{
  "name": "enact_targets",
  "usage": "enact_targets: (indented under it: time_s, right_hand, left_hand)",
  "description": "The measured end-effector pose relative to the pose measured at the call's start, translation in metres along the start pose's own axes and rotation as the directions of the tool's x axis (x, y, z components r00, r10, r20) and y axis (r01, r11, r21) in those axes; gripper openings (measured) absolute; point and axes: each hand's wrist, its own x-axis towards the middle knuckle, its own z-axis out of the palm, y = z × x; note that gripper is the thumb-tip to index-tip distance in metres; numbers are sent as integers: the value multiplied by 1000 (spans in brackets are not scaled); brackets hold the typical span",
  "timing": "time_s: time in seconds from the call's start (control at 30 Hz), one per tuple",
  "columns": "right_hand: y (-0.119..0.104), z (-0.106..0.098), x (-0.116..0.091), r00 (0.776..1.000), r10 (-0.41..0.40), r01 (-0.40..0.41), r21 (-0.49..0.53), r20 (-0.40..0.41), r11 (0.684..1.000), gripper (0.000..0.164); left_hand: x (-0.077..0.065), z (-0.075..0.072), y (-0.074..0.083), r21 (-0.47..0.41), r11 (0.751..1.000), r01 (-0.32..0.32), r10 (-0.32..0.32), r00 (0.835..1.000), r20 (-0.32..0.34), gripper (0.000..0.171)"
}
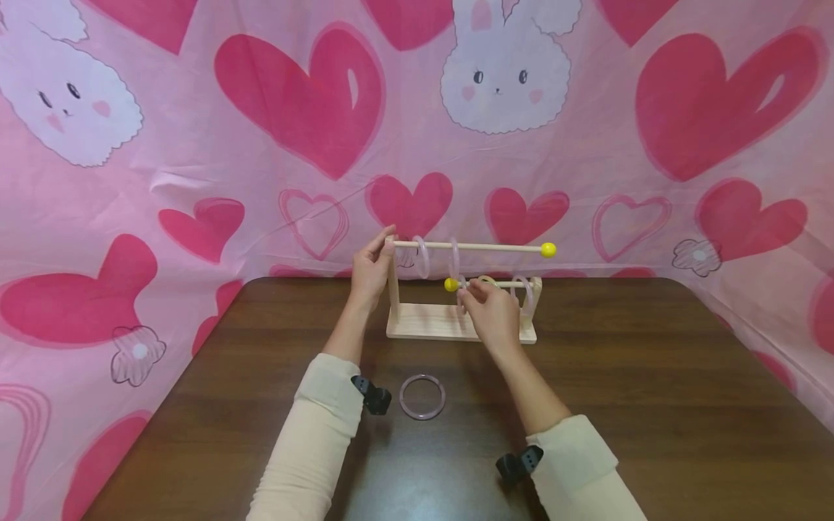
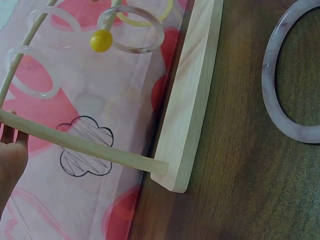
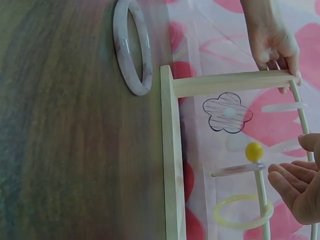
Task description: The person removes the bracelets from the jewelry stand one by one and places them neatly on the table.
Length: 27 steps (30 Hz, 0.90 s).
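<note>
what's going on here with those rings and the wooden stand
A person's left hand holds the wooden stand by its upright. The right hand is at the marbled ring near the lower rod's yellow ball; whether it touches is unclear. Two pale rings hang on the upper rod; another ring lies on the table before the stand.

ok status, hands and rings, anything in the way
Left hand grips post. Right fingers open beside ring by lower yellow knob. Loose ring on table, nothing visibly blocking.
</note>
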Motion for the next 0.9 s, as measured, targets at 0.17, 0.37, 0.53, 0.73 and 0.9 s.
enact_targets:
  time_s: [0.17, 0.37, 0.53, 0.73, 0.9]
  right_hand:
    - [-1, 2, 6, 1000, -1, 1, -22, -20, 1000, 35]
    - [-4, 3, 15, 999, 13, -14, -37, -35, 999, 34]
    - [-7, 3, 22, 999, 23, -24, -18, -24, 1000, 40]
    - [-12, 5, 26, 998, -21, 19, -36, -56, 999, 45]
    - [-17, 8, 29, 997, -41, 38, -57, -59, 998, 43]
  left_hand:
    - [0, -1, 0, 9, 1000, 1, -1, 1000, -4, 35]
    - [0, -1, 0, 14, 1000, -2, 2, 1000, -1, 35]
    - [0, -1, -1, 20, 1000, -12, 12, 1000, -2, 35]
    - [1, -1, -2, 14, 1000, -14, 14, 1000, 9, 35]
    - [1, -1, -1, 24, 1000, -9, 9, 1000, 9, 36]
